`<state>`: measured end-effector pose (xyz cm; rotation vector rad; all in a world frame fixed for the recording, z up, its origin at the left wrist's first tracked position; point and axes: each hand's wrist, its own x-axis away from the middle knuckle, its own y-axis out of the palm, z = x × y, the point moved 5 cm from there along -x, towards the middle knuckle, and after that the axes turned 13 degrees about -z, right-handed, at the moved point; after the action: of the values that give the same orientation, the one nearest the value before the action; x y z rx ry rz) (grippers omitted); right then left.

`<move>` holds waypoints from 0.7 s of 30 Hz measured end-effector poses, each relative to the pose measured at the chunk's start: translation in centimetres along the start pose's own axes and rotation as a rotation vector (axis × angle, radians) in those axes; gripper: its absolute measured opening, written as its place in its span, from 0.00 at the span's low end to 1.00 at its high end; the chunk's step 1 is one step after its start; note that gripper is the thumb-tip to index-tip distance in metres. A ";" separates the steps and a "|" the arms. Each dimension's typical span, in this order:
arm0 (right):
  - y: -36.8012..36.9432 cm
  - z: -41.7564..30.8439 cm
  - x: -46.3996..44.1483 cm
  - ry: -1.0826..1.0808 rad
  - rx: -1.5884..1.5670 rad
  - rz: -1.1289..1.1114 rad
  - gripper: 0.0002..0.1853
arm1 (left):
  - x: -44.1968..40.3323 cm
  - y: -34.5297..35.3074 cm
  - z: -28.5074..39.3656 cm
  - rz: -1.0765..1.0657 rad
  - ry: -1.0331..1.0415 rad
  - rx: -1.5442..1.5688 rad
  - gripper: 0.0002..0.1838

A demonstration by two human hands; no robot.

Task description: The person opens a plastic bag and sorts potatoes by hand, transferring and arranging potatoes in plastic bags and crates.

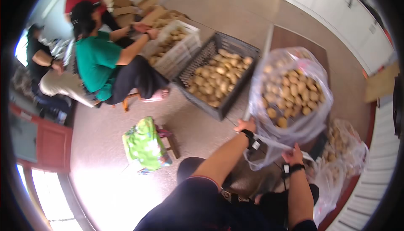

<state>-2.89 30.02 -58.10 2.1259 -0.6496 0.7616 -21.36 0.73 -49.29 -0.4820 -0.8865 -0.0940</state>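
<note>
A large clear plastic bag [294, 136] stands wide open in front of me, with many round, tan, potato-like items [296, 90] inside. My left hand [245, 125] is closed on the near left part of its rim. The near right edge of the plastic is gripped by my right hand [293, 154], lower down and closer to my body. Between my hands the loose plastic hangs in folds. Left of the bag, a black crate [221, 114] holds more of the same tan items.
Beyond the black crate is a white crate [191, 26], with a person in green [94, 56] seated beside it. Two other people are at the upper left. A stool with a green cloth [145, 144] stands at left. Filled plastic bags [336, 163] lie on the right.
</note>
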 end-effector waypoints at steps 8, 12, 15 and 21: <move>4.3 -1.7 11.8 -0.053 0.160 0.165 0.27 | 5.9 -3.6 -1.0 0.180 0.058 0.103 0.45; 7.8 -5.8 17.4 -0.340 0.207 -0.070 0.18 | 10.3 -6.0 -2.6 0.344 0.169 0.078 0.39; 9.9 -8.8 21.0 -0.477 0.245 -0.124 0.21 | 12.1 -3.5 -3.0 0.165 0.635 0.037 0.20; 11.5 -12.9 26.7 -0.613 0.284 -0.187 0.24 | 14.0 9.1 -11.4 -0.473 1.261 -1.075 0.12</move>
<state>4.10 28.46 -27.07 2.6619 -0.6642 0.0853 -1.78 5.42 -48.00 -1.0097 0.4078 -1.2108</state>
